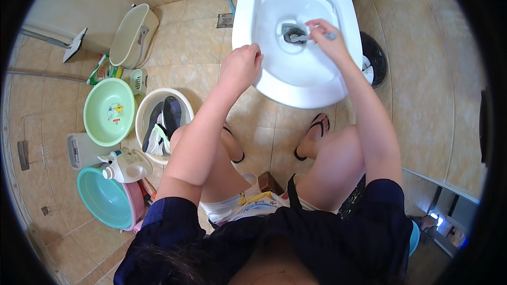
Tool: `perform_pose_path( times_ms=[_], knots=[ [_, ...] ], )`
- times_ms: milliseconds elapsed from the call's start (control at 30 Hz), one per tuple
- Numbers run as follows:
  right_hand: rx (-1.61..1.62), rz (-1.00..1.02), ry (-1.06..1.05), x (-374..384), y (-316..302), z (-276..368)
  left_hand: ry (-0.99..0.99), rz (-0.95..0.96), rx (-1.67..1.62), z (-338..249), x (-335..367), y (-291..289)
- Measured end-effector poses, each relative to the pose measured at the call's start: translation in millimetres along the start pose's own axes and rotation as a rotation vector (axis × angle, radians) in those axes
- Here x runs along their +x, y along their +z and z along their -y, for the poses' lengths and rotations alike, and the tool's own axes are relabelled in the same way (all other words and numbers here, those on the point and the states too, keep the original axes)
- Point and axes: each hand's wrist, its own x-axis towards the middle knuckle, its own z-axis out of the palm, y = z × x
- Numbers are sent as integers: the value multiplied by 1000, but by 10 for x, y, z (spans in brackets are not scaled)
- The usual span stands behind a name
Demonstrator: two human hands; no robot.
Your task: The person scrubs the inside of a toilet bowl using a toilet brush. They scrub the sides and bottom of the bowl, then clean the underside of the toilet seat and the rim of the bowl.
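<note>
A white toilet bowl (309, 92) stands before me, its inner basin sloping to a dark drain hole. My right hand (328, 39) reaches over the basin, closed on a slim grey-handled brush (302, 38). The brush's far end lies at the drain hole, and its bristles are hard to make out. At the bowl's left rim is my left hand (242, 66), its fingers curled into a loose fist. Nothing sticks out of that fist, though its palm side is hidden.
To the left stand a beige bin (128, 37), a green basin (108, 126), a white tub (185, 100) with shoes, a white jug (130, 168) and a turquoise basin (103, 206). A blue-handled brush (231, 2) stands left of the toilet, a black bin (377, 55) right.
</note>
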Motion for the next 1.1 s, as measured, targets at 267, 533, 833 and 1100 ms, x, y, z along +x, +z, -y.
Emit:
perform_pose_path(
  times_ms=[267,533,833,1100],
  knots=[
    [-438,497,-310,-103,283,-171,-6,19,-13,-35,14,-14],
    [-623,152,-360,-538,-147,905,-1,16,-48,6,-30,-8],
    [-636,142,-514,-476,-304,351,-13,67,-53,-27,-3,18],
    [-343,-4,-306,-601,-451,597,-47,66,-48,-10,-37,-10]
  ],
)
